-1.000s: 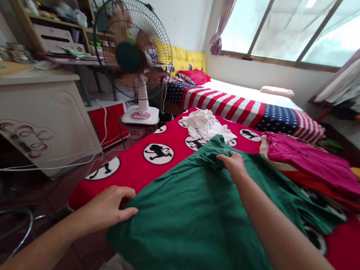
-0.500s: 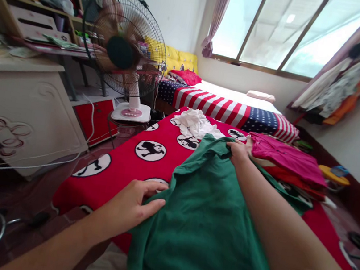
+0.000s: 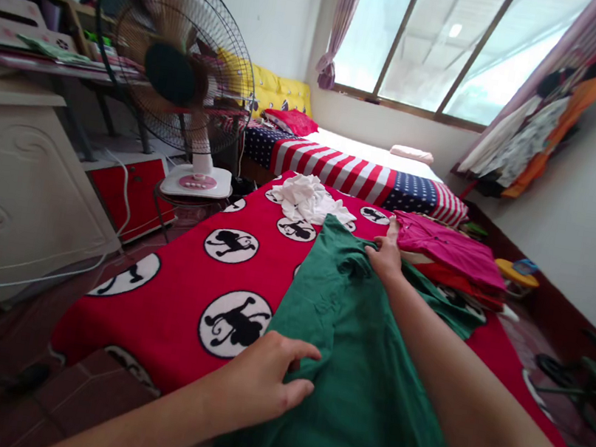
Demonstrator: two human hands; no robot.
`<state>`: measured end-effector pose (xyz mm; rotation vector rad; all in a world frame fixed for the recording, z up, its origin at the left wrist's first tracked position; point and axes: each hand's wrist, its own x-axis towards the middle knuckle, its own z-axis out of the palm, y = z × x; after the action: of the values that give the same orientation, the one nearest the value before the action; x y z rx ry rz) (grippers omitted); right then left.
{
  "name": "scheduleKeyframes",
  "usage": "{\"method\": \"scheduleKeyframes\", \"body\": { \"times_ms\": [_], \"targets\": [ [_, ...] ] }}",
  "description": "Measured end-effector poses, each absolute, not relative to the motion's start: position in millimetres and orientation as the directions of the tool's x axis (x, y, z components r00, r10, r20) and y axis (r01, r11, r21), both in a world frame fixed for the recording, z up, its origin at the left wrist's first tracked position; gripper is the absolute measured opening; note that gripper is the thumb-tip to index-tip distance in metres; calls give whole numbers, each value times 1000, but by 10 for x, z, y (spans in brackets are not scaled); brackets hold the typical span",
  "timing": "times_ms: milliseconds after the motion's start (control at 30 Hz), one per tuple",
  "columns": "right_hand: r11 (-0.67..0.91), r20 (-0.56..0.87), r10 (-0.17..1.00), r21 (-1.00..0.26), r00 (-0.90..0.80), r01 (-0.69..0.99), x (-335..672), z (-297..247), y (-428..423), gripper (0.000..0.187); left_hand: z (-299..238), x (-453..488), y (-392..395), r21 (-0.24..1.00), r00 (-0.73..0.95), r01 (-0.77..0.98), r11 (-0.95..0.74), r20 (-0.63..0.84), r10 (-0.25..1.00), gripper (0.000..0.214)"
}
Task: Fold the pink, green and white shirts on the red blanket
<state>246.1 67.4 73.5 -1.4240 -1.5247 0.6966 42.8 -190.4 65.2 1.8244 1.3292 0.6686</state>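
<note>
A green cotton shirt (image 3: 350, 358) lies bunched lengthwise over a red blanket (image 3: 160, 322) printed with black figures in white circles. My right hand (image 3: 386, 252) is shut on a gathered fold at the shirt's far end. My left hand (image 3: 260, 375) curls around the shirt's near left edge, with the thumb on top. Beyond the shirt sits a crumpled white cloth (image 3: 304, 199). To its right lies a folded pink shirt (image 3: 448, 247) on an orange-red garment (image 3: 457, 280). My right forearm hides part of the green shirt.
A pedestal fan (image 3: 172, 74) stands left of the blanket. Behind it is a bed with stars-and-stripes bedding (image 3: 350, 172). A white cabinet (image 3: 11, 195) and a red box (image 3: 131, 197) stand at left. A white cable (image 3: 26, 278) runs along the tiled floor.
The room has shifted left in view. My left hand has moved right with the shirt's edge, and the shirt has narrowed, showing more red blanket.
</note>
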Motion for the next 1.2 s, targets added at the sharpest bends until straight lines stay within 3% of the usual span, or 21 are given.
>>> {"method": "scheduleKeyframes", "body": {
  "times_ms": [100, 167, 267, 300, 367, 467, 567, 700, 800, 867, 933, 1033, 1100, 1200],
  "targets": [
    [291, 286, 954, -809, -90, 511, 2404, 753, 221, 20, 628, 415, -1926, 833, 324, 530, -161, -23, 946, 44],
    [432, 293, 895, -754, -336, 495, 2385, 766, -197, 22, 622, 421, -1941, 847, 323, 504, -167, -6, 946, 45],
    [669, 220, 613, -655, -759, 351, 2428, 742, -844, 44, 593, 465, -1967, 882, 320, 435, -182, 37, 947, 47],
    [706, 189, 529, -638, -827, 306, 2458, 716, -1028, 51, 577, 485, -1980, 904, 325, 389, -175, 43, 945, 48],
    [724, 159, 480, -627, -863, 287, 2525, 643, -1313, 54, 544, 512, -2017, 951, 369, 274, -143, 33, 929, 46],
    [714, 196, 552, -613, -810, 339, 2634, 544, -1545, 33, 512, 471, -2077, 976, 434, 183, -119, 28, 901, 45],
    [722, 209, 589, -570, -780, 393, 2748, 523, -1671, 24, 478, 321, -2101, 924, 369, 320, -212, 85, 925, 37],
    [757, 151, 582, -459, -799, 465, 2890, 535, -1877, 25, 343, 135, -2119, 701, 398, 574, -422, 212, 893, 28],
    [718, 161, 662, -415, -732, 558, 3045, 488, -2026, 19, 227, 89, -2208, 526, 583, 627, -575, 173, 794, 48],
    [622, 184, 777, -376, -602, 687, 3218, 448, -2100, 16, 214, 56, -2298, 481, 698, 589, -650, 102, 708, 57],
    [436, 230, 896, -285, -380, 854, 3445, 430, -2161, 18, 275, -7, -2380, 504, 759, 549, -667, 32, 650, 41],
    [97, 248, 966, -118, -66, 988, 3798, 452, -2268, 26, 462, -106, -2412, 561, 772, 547, -622, -51, 633, 16],
    [-27, 142, 989, -84, 39, 996, 3963, 475, -2359, 32, 594, -102, -2355, 583, 763, 556, -592, -77, 641, 16],
    [-111, -42, 993, -150, 106, 982, 4041, 472, -2487, 32, 741, 78, -2194, 606, 760, 521, -601, -10, 649, 22]
  ]
}}
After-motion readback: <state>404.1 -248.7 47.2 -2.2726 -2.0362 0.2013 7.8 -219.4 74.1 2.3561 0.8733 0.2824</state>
